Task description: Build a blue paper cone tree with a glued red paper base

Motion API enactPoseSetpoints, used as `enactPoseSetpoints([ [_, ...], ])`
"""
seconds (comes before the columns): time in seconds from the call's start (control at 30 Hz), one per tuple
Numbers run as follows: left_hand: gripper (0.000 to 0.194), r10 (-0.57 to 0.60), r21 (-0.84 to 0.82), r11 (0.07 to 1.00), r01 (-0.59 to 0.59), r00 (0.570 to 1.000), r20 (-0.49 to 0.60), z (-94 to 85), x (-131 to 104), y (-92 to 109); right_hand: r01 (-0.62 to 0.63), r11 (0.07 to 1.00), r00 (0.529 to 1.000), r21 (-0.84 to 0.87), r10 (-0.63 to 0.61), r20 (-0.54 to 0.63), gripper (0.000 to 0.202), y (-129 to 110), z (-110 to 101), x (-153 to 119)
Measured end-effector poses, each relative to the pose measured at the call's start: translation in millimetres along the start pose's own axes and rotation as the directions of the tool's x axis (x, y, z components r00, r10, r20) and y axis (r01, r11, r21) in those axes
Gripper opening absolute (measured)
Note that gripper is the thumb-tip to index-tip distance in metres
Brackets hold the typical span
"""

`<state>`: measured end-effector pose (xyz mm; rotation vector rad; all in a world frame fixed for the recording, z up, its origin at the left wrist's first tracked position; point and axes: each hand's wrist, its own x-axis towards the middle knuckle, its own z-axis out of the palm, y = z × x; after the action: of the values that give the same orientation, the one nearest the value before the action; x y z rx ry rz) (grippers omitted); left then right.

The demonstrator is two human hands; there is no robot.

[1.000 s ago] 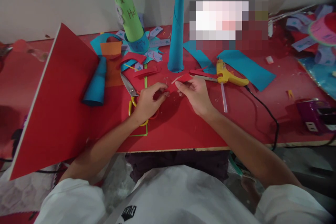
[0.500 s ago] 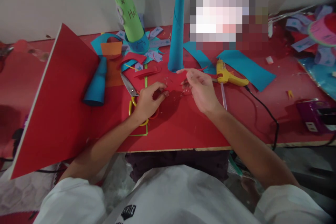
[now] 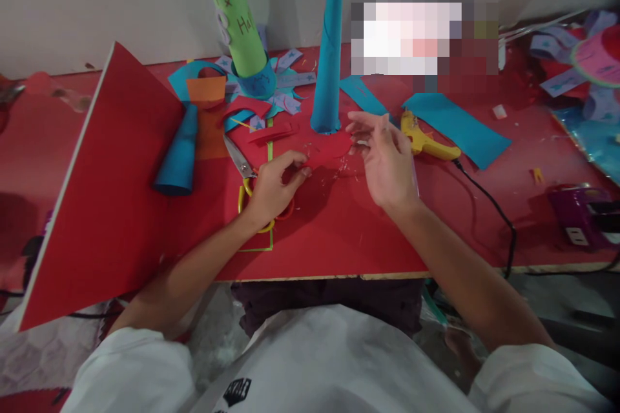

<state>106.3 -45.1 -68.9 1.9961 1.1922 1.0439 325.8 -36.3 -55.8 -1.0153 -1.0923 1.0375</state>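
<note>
My left hand (image 3: 278, 188) pinches the left end of a curved red paper piece (image 3: 329, 147), which lies low over the red table in front of a tall blue paper cone (image 3: 328, 58). At the right end of that piece is my right hand (image 3: 385, 158), its fingers spread and raised, holding nothing that I can see. Scissors with yellow handles (image 3: 241, 199) lie partly under my left hand. A yellow glue gun (image 3: 429, 142) rests just beyond my right hand.
A red board (image 3: 106, 193) leans at the left beside a smaller blue cone (image 3: 178, 158). Behind stands a green paper tube (image 3: 237, 19) among paper cutouts. Blue strips (image 3: 458, 126), a black cord (image 3: 489, 203) and a purple box (image 3: 581, 213) are on the right.
My right hand has moved a little right and its fingers have opened from a pinch. The red piece's right end now lies lower. My left hand has stayed in place.
</note>
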Motion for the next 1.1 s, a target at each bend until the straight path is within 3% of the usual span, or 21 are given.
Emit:
enactPoseSetpoints([
  [0.13,0.007,-0.007,-0.01,1.0,0.007,1.0,0.0,-1.8,0.2,3.3,0.003,0.999,0.976,-0.033,0.005,0.218,0.037,5.6,6.8,-5.3],
  [0.2,0.006,0.004,-0.006,1.0,-0.003,1.0,0.017,-2.1,0.7,5.0,0.04,0.997,0.965,-0.068,-0.02,0.26,0.03,3.7,10.7,-10.0],
  [0.3,0.005,0.016,0.012,1.0,-0.016,1.0,0.024,-1.7,1.3,5.8,0.123,0.982,0.974,-0.142,-0.092,0.207,0.029,-3.4,10.3,-12.9],
  [0.47,0.004,-0.003,0.004,1.0,0.003,1.0,0.011,-0.6,1.1,3.7,0.171,0.976,0.985,-0.138,-0.172,0.008,0.04,-4.1,-2.6,-3.8],
  [0.53,0.005,-0.005,-0.021,1.0,0.005,1.0,-0.006,-0.6,0.9,3.1,0.141,0.984,0.99,-0.106,-0.14,0.012,0.04,-0.9,-5.0,-0.3],
  [0.73,0.008,0.002,-0.019,1.0,-0.002,1.0,0.012,-1.8,1.9,4.3,0.12,0.978,0.973,-0.168,-0.083,0.214,0.037,-4.1,4.2,-5.2],
  [0.97,0.001,0.039,-0.005,0.999,-0.039,0.999,0.021,0.3,2.3,4.1,0.207,0.94,0.976,-0.27,-0.182,0.116,0.033,-15.1,2.2,-9.6],
  [1.1,0.001,-0.007,-0.014,1.0,0.008,1.0,0.025,0.8,1.4,0.4,0.176,0.953,0.982,-0.248,-0.188,-0.027,0.039,-12.9,-8.1,-0.9],
])
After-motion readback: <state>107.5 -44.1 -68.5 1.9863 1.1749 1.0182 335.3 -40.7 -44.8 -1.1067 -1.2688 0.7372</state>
